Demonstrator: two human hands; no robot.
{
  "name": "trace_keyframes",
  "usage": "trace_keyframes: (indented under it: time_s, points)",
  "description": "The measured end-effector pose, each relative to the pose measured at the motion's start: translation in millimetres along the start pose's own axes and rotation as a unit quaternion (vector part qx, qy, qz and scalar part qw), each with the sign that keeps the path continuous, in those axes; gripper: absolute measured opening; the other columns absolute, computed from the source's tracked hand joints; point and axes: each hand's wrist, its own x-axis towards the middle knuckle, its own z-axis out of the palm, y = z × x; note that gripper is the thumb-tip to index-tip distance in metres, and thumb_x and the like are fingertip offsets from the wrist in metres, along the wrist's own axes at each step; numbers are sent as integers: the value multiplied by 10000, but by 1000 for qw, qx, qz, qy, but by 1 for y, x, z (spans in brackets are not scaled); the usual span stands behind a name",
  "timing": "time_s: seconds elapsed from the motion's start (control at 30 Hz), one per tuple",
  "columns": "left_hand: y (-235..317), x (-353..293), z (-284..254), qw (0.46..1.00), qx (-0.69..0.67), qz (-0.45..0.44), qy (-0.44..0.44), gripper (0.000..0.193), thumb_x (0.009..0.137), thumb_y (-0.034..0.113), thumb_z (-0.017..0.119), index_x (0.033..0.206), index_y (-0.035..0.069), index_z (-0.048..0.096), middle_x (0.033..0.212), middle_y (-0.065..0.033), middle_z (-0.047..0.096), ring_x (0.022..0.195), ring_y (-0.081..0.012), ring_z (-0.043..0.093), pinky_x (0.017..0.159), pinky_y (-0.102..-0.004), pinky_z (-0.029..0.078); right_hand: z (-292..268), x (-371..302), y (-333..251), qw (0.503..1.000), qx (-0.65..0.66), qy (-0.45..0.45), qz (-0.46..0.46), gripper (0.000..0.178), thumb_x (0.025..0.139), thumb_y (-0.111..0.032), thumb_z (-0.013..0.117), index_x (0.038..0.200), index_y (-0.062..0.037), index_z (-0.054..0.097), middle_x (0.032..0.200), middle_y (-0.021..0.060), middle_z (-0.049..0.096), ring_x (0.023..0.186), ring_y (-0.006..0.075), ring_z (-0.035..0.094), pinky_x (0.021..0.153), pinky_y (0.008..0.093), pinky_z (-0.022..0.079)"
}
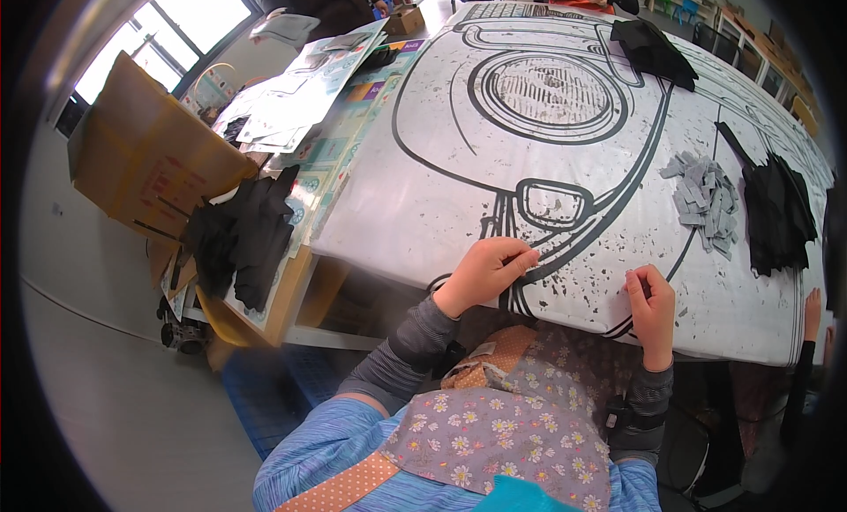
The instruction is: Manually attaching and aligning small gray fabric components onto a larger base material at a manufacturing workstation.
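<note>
My left hand (pixel 490 269) is over the near edge of a white cloth (pixel 371 221) printed with bold black car lines. Its fingers are curled and pressed to the thumb; whatever they might hold is too small to tell. Farther right, my right hand (pixel 651 307) is raised at the same edge, thumb and forefinger brought together in a pinch, their contents not visible. Small dark flecks lie scattered on the cloth between and beyond both hands. A heap of grey fabric strips (pixel 706 201) and a black fabric bundle (pixel 778 214) rest on the right.
More black fabric (pixel 655 53) lies at the far end. On the left are a black cloth pile (pixel 243 234), white sheets (pixel 296 97) and an open cardboard box (pixel 163 150). A blue stool (pixel 269 397) stands below. Other people are across the table and at the right edge.
</note>
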Motion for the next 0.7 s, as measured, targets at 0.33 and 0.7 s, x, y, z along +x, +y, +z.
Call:
trace_keyframes:
  time_s: [0.33, 0.7]
  points:
    - [3, 0, -1, 1000, 12, 3, -3, 252, 1000, 200, 626, 920, -24, 709, 755, -66, 670, 682, -115, 623, 635, -269, 491, 0, 0, 1, 1000, -7, 3, -4, 201, 971, -141, 639, 857, 17, 590, 677, 45, 537, 607, 115, 466, 566, 287, 382]
    - [1, 0, 0, 1000, 0, -3, -3, 254, 1000, 203, 625, 922, -23, 709, 763, -62, 671, 691, -112, 629, 640, -265, 492, 0, 0, 4, 1000, -7, 5, -10, 197, 969, -142, 641, 866, 18, 595, 676, 50, 541, 606, 119, 473, 567, 289, 388]
